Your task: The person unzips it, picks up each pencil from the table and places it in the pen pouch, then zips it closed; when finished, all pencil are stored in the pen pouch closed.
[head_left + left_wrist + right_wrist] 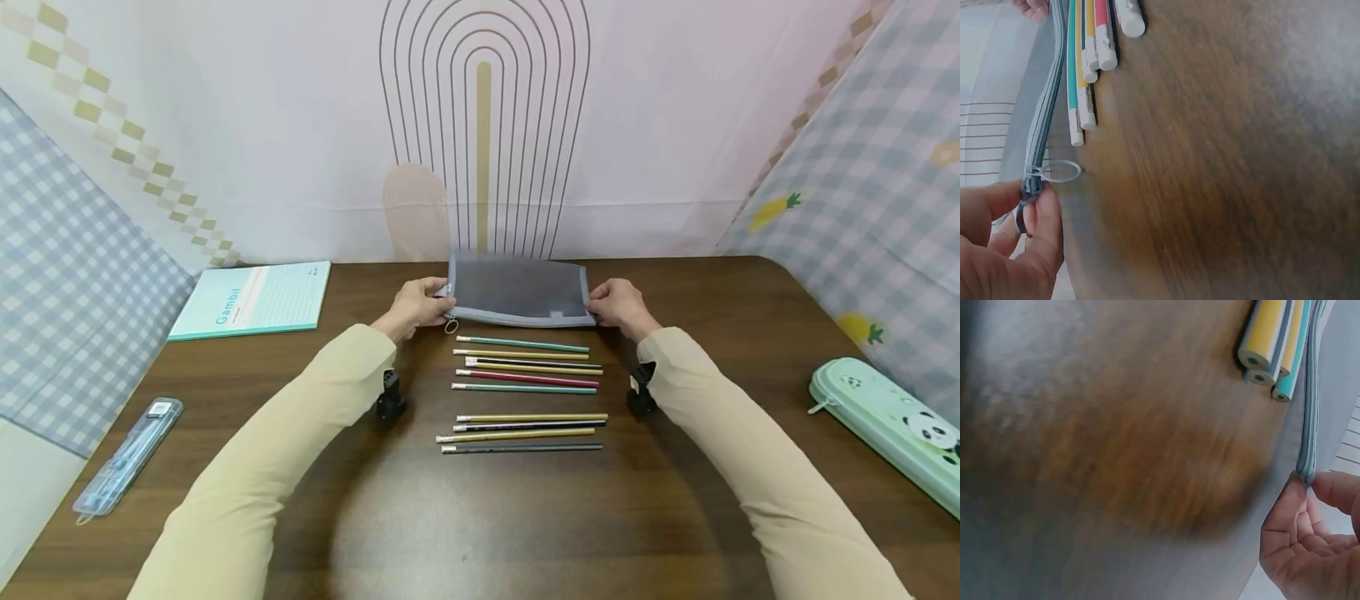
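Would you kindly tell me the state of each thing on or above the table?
Mesh pouch: held at both ends; zip looks closed.
Left hand: pinching the pouch's zip-pull end.
Right hand: pinching the other end.
Pencils: lying in two groups, visible tips unsharpened.
Notebook: lying flat.
Panda case: looks closed.
Clear case: looks closed.

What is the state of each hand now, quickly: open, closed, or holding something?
Left hand: holding the grey pouch, pinched at one zipper end.
Right hand: holding the same pouch, pinched at the other.
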`<state>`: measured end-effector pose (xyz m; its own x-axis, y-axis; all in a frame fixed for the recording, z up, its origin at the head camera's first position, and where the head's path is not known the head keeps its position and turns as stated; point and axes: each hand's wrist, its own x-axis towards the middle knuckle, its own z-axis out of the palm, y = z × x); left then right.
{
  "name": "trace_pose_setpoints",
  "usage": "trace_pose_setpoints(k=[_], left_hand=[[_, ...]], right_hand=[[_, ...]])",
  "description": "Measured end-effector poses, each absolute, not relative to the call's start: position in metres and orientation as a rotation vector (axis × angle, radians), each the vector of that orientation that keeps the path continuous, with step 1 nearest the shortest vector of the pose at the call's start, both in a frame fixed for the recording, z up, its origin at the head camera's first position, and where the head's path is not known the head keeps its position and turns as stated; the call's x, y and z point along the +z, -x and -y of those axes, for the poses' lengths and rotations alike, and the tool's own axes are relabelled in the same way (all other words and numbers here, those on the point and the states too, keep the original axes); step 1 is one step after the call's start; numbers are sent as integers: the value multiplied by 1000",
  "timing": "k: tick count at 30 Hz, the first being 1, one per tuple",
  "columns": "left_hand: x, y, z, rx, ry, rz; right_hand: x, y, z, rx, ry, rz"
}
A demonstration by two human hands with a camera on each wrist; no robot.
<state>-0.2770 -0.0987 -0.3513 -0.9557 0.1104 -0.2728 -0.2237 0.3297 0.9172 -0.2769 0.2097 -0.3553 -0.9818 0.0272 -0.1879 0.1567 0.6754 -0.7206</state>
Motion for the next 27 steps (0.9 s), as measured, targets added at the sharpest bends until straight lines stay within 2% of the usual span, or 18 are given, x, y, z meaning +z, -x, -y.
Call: trace_pose_setpoints(k=[4,8,13,16,20,27], left_hand=[[-354,276,96,1739,165,-2186],[-353,274,92,1884,278,-1999],[-352,270,83,2017,369,-1820],[-351,267,78,2046,372,-1773],[-349,262,71,2042,340,-1775],[-350,256,71,2039,326,-1819]], right_hand=[[-359,271,-207,-1151,-48,-2904],[-356,260,-186,-1161,195,-3133],[-351,240,-137,-1217,617,-2982],[-352,230,-111,-1165,776,-2855],[-354,223,-89,-1113,827,-2817],[-349,220,-89,-1096,668,-2884]])
